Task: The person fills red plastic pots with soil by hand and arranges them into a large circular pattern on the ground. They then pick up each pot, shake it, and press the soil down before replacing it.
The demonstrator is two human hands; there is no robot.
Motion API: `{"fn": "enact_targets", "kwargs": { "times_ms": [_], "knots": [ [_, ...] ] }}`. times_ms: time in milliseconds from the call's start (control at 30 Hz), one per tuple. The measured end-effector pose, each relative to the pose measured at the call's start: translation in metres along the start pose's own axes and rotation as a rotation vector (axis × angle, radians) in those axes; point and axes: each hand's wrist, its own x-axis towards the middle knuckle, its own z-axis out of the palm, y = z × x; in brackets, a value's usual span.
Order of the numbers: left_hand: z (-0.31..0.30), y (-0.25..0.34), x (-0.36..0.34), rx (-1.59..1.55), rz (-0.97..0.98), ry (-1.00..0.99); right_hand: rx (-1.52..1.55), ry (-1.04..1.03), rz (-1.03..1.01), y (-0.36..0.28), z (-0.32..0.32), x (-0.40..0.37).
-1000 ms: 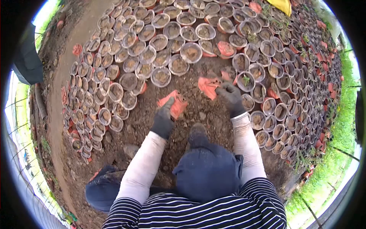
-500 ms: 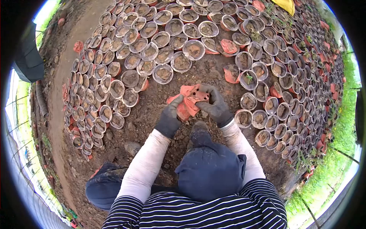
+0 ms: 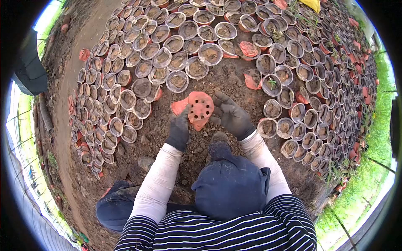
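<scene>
An outdoor plant nursery: hundreds of small soil-filled pots [image 3: 209, 53] stand packed in curving rows on bare earth [image 3: 228, 77], a few holding seedlings [image 3: 272, 83], with grass [image 3: 370, 167] along the right edge

Orange pot [image 3: 200, 109] – dark-dotted base; dark grey gloves [image 3: 231, 116]; navy-and-white striped shirt [image 3: 226, 232].

A patch of bare soil [image 3: 228, 77] lies open in the middle. Round pots filled with earth [image 3: 210, 53] crowd beyond it and along both its sides, rim to rim. At its right edge lies a crumpled orange pot [image 3: 252, 79], and just beside that stands a pot with a small green seedling [image 3: 272, 85]. Far left of the patch runs a dirt path [image 3: 67, 88], with a dark cloth [image 3: 29, 67] past it. Far right of the patch is grass [image 3: 372, 167].
</scene>
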Motion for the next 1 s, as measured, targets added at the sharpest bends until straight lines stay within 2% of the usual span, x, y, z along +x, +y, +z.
{"fn": "enact_targets", "kwargs": {
  "times_ms": [67, 100, 200, 267, 300, 367, 400, 433, 467, 500, 533, 600, 667, 700, 767, 800, 867, 900, 967, 1000],
  "knots": [
    [-0.006, 0.005, -0.001, 0.185, 0.028, -0.032, 0.111, 0.106, 0.096, -0.003, 0.0, -0.001],
    [-0.007, 0.009, -0.001, 0.276, 0.042, -0.048, 0.086, 0.119, 0.064, -0.003, 0.003, -0.001],
    [-0.003, 0.013, -0.001, 0.138, 0.132, -0.023, -0.071, 0.159, -0.061, 0.001, 0.003, 0.006],
    [-0.004, 0.018, -0.005, 0.293, 0.168, -0.073, -0.281, 0.194, -0.185, 0.004, -0.025, 0.012],
    [-0.004, 0.02, -0.005, 0.371, 0.188, -0.099, -0.196, 0.169, -0.166, 0.004, -0.03, 0.014],
    [0.009, 0.021, 0.0, -0.437, -0.163, -0.124, -0.342, 0.175, -0.19, 0.009, -0.037, 0.019],
    [0.014, 0.027, 0.001, -0.758, -0.27, -0.152, -0.415, 0.179, -0.202, 0.013, -0.042, 0.021],
    [0.018, 0.033, 0.003, -1.072, -0.394, -0.15, -0.702, 0.109, -0.332, 0.017, -0.046, 0.023],
    [0.019, 0.039, 0.003, -1.303, -0.448, -0.166, -0.975, 0.075, -0.489, 0.022, -0.05, 0.025],
    [0.019, 0.048, 0.004, -1.535, -0.501, -0.18, -1.005, 0.094, -0.438, 0.019, -0.041, 0.021],
    [0.019, 0.055, 0.005, -1.534, -0.479, -0.204, -1.035, 0.112, -0.386, 0.017, -0.034, 0.019],
    [0.017, 0.063, 0.006, -1.528, -0.43, -0.245, -0.412, -0.078, -0.365, 0.053, -0.087, 0.032],
    [0.01, 0.054, 0.007, -1.164, -0.407, -0.298, -0.139, -0.196, -0.285, 0.057, -0.109, 0.034],
    [0.009, 0.049, 0.007, -0.982, -0.397, -0.323, -0.179, -0.221, -0.231, 0.046, -0.108, 0.028],
    [0.011, 0.042, 0.013, -1.289, -0.487, -0.329, -0.878, 0.03, -0.158, 0.023, -0.084, 0.016],
    [0.013, 0.041, 0.015, -1.443, -0.533, -0.334, -0.803, -0.034, -0.177, 0.009, -0.06, 0.008],
    [0.012, 0.045, 0.016, -1.358, -0.426, -0.29, -0.652, -0.163, -0.211, -0.013, -0.007, -0.004],
    [0.011, 0.047, 0.016, -1.315, -0.371, -0.264, -0.439, -0.209, -0.201, -0.017, 0.012, -0.008],
    [0.006, 0.035, 0.016, -0.664, -0.159, -0.301, -0.362, -0.189, -0.267, -0.006, 0.019, -0.007],
    [0.007, 0.034, 0.014, -0.567, -0.128, -0.309, -0.322, -0.176, -0.3, -0.004, 0.021, -0.009]
  ]
}}
